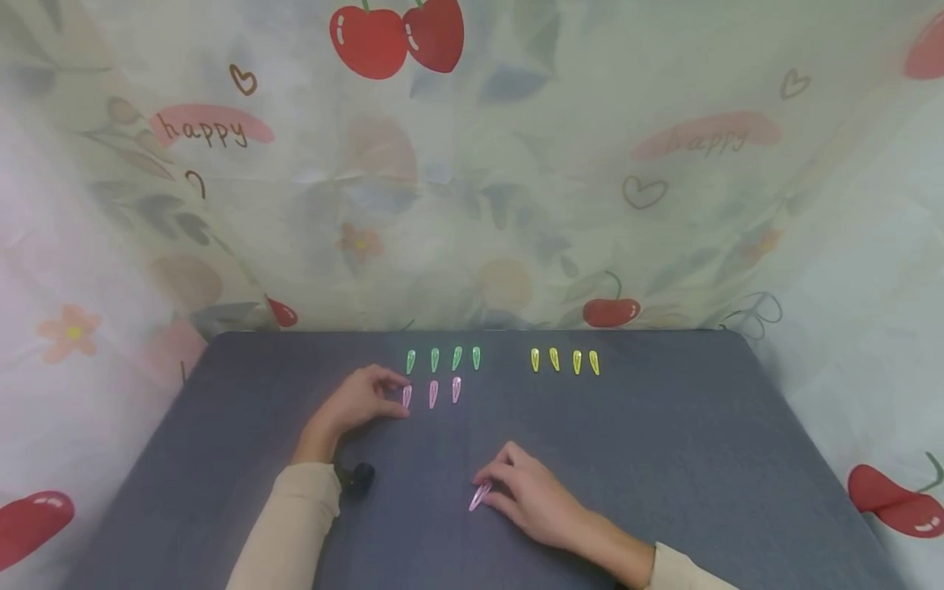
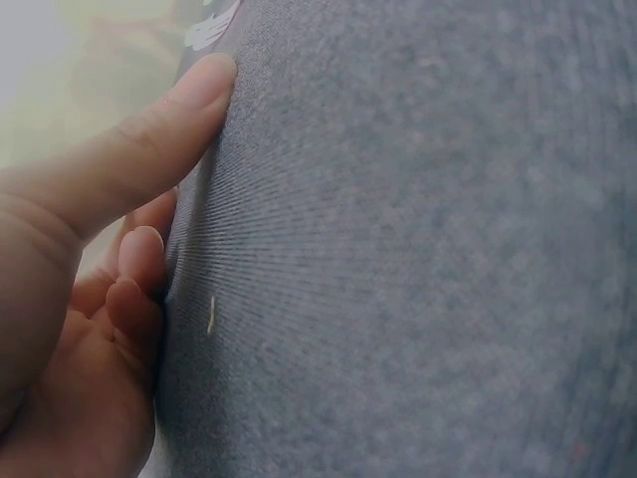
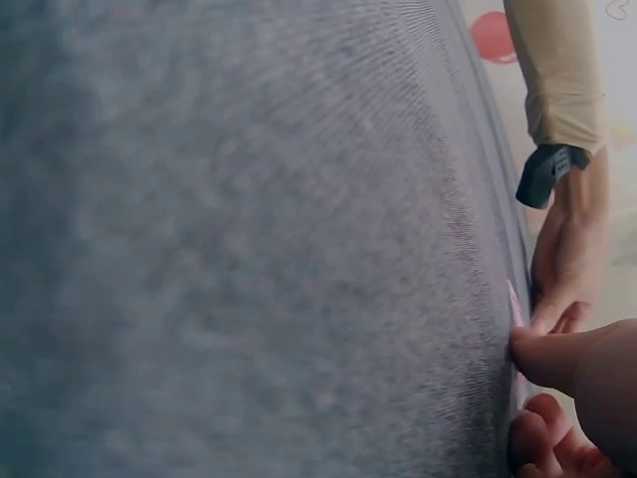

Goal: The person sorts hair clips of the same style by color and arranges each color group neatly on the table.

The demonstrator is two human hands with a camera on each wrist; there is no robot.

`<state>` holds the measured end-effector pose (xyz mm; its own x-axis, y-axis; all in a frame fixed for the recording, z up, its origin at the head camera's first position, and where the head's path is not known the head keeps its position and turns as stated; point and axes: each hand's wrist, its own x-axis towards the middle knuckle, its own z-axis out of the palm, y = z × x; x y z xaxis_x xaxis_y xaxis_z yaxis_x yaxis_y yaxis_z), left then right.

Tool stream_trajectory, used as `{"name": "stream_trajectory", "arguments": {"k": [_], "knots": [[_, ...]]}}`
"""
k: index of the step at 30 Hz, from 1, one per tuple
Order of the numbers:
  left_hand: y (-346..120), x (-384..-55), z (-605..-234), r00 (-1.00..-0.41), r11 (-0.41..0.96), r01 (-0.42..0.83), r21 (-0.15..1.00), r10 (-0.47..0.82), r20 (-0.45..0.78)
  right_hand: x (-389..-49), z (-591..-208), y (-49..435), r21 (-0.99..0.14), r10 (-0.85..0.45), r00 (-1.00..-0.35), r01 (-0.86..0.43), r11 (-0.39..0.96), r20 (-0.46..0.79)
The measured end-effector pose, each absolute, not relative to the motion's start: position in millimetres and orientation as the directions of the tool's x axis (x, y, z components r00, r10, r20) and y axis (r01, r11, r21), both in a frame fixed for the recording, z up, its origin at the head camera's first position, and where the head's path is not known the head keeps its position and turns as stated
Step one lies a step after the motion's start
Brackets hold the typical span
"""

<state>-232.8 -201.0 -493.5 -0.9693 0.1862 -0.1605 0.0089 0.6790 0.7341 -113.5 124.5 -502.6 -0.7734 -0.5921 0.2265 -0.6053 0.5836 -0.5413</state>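
Three pink snap hair clips lie in a short row on the dark grey table. At the row's left end, my left hand [image 1: 359, 399] has thumb and forefinger at the two ends of a pink hair clip [image 1: 407, 397], pinching it lengthwise against the cloth. To its right are a second pink clip [image 1: 433, 394] and a third pink clip [image 1: 456, 390]. Nearer me, my right hand [image 1: 533, 496] pinches another pink hair clip [image 1: 479, 496] between thumb and fingers, its narrow end pointing down and left. The right wrist view shows this clip [image 3: 516, 304] partly covered by the thumb.
Several green hair clips [image 1: 435, 360] stand in a row behind the pink ones. Several yellow hair clips [image 1: 555, 359] form a row farther right. Patterned cloth [image 1: 472, 205] hangs behind and beside the grey table [image 1: 664, 459]. A black wrist device [image 1: 360, 478] sits at my left cuff.
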Motion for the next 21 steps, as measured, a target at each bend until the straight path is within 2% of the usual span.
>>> {"name": "stream_trajectory", "arguments": {"k": [8,13,21], "knots": [[-200,-233,-494,-0.97,0.686,-0.008,0.728,0.173,-0.173,-120,-497,126,-0.524,-0.659,-0.73,-0.638,0.564,0.178],[-200,-233,-494,-0.969,0.69,-0.002,0.724,0.176,-0.171,-121,-492,128,-0.488,-0.674,-0.726,-0.642,0.591,0.137],[-200,-232,-493,-0.97,0.697,0.009,0.717,0.18,-0.163,-125,-491,130,-0.513,-0.598,-0.765,-0.623,0.591,0.239]]}}
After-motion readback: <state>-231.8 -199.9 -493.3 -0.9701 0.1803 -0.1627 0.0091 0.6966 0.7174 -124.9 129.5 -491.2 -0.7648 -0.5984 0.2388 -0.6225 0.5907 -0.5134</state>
